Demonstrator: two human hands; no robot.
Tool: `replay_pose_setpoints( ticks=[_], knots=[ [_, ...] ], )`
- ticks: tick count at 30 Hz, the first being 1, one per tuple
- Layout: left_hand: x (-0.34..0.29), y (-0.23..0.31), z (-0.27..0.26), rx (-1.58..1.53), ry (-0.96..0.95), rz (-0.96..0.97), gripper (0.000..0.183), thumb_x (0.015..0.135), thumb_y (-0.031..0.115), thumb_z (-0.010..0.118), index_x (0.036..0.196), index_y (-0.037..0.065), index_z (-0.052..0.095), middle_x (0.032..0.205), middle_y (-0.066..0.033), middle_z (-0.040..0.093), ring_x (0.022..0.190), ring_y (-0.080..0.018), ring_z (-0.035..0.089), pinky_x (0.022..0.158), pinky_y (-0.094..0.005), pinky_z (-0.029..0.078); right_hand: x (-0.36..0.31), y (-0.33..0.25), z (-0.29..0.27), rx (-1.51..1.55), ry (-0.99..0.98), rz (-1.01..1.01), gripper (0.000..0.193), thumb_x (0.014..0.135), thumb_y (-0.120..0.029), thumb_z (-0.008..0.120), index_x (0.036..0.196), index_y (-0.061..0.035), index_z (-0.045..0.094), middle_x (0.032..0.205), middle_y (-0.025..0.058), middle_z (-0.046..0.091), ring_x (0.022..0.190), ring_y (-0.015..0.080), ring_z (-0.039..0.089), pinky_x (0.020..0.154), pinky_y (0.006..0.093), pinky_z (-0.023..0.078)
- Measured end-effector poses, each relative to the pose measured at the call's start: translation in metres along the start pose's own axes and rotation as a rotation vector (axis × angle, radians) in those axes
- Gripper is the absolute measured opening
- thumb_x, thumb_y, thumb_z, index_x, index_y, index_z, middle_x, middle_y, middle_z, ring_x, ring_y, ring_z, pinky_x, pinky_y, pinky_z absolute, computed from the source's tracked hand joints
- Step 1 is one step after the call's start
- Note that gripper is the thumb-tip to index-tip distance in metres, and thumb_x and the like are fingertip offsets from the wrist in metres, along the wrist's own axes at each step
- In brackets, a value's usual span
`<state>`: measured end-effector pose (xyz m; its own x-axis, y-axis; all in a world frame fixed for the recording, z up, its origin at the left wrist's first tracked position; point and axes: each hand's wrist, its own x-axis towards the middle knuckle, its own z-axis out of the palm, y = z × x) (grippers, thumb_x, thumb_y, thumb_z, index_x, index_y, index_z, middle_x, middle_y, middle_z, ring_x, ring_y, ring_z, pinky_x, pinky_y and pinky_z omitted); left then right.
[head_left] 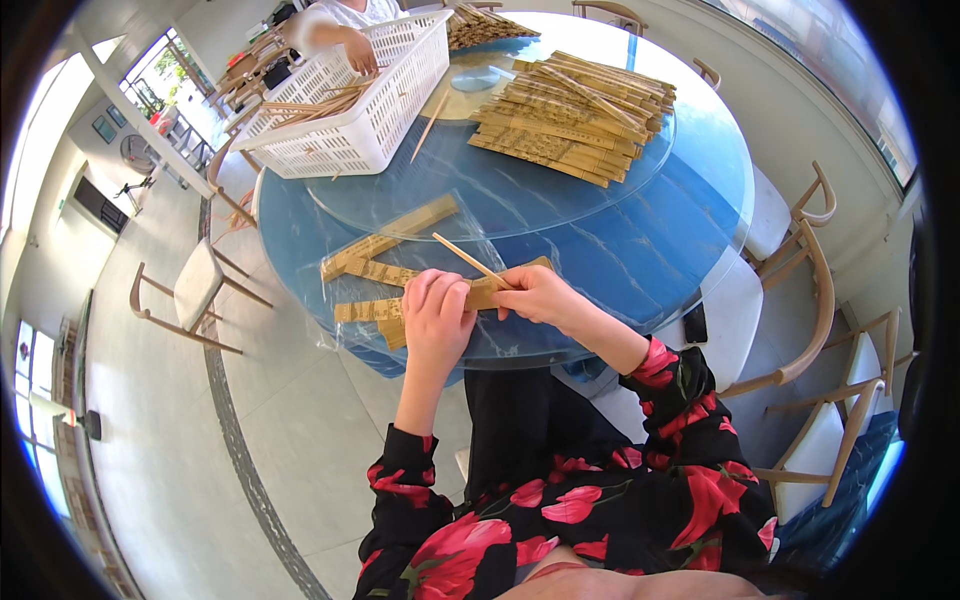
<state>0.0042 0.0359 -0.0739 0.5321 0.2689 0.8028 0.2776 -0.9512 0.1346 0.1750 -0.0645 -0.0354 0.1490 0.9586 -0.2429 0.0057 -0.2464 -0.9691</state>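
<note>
Near the table's front edge, my left hand [437, 308] is closed on a gold printed paper chopstick sleeve [483, 293]. My right hand [543, 297] pinches a pale wooden chopstick [462, 255] that slants up to the left. The sleeve runs between both hands, and its end shows past my right fingers. Whether the stick is a single one or a pair I cannot tell. Beside my left hand, several more gold sleeves [375, 268] lie loosely crossed on clear plastic film [480, 220]. Some of them are partly hidden under that hand.
A white slatted basket [350, 150] holding loose chopsticks [325, 105] stands at the far left, with another person's hand [360, 52] over it. One chopstick [430, 125] lies beside it. Filled gold sleeves [570, 115] are heaped on the glass turntable [540, 205]. Chairs [790, 310] surround the table.
</note>
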Motion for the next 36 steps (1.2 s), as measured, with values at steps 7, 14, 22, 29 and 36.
replay_pose_setpoints(
  ticks=[7,14,22,29,36],
  knots=[
    [-0.003,-0.003,0.002,-0.141,-0.057,0.006,0.037,0.061,-0.006,0.077,0.089,0.005,0.056,0.093,-0.0103,0.060,0.090,-0.0335,0.061,0.077,-0.0408,0.052,0.002,0.003,-0.004,0.121,-0.148,0.014,0.019,0.090,-0.012,0.059,0.096,0.0014,0.072,0.079,0.0067,0.072,0.051,0.0037,0.045,0.044,0.0217,0.030],
    [-0.003,-0.004,0.001,-0.174,-0.115,0.014,0.038,0.059,-0.005,0.078,0.090,0.004,0.058,0.092,-0.0102,0.060,0.089,-0.0326,0.061,0.076,-0.0409,0.052,0.005,0.005,-0.009,0.152,-0.241,0.016,0.018,0.091,-0.011,0.059,0.093,0.0016,0.071,0.080,0.0109,0.074,0.049,0.0048,0.046,0.043,0.0214,0.031],
    [-0.004,-0.004,0.000,-0.197,-0.134,0.039,0.040,0.058,-0.005,0.078,0.093,0.004,0.059,0.094,-0.0099,0.060,0.090,-0.0325,0.061,0.077,-0.0409,0.053,0.005,0.000,-0.009,0.092,-0.263,0.024,0.015,0.092,-0.012,0.063,0.088,-0.0004,0.072,0.083,0.0116,0.075,0.051,0.0034,0.047,0.045,0.0201,0.031],
    [-0.003,-0.002,-0.002,-0.211,-0.153,0.044,0.039,0.059,-0.005,0.078,0.092,0.005,0.059,0.094,-0.0099,0.059,0.090,-0.0326,0.061,0.077,-0.0411,0.053,0.007,0.006,-0.015,0.102,-0.292,0.034,0.014,0.089,-0.013,0.067,0.086,0.0007,0.069,0.080,0.0120,0.073,0.050,0.0035,0.045,0.042,0.0216,0.029],
    [-0.003,-0.004,-0.001,-0.180,-0.165,0.086,0.036,0.062,-0.001,0.077,0.093,0.006,0.060,0.097,-0.0085,0.062,0.091,-0.0304,0.062,0.080,-0.0404,0.053,0.013,0.013,-0.015,0.094,-0.290,0.028,0.016,0.090,-0.017,0.069,0.084,-0.0024,0.069,0.074,0.0068,0.069,0.050,0.0031,0.043,0.042,0.0220,0.027]
  ],
)
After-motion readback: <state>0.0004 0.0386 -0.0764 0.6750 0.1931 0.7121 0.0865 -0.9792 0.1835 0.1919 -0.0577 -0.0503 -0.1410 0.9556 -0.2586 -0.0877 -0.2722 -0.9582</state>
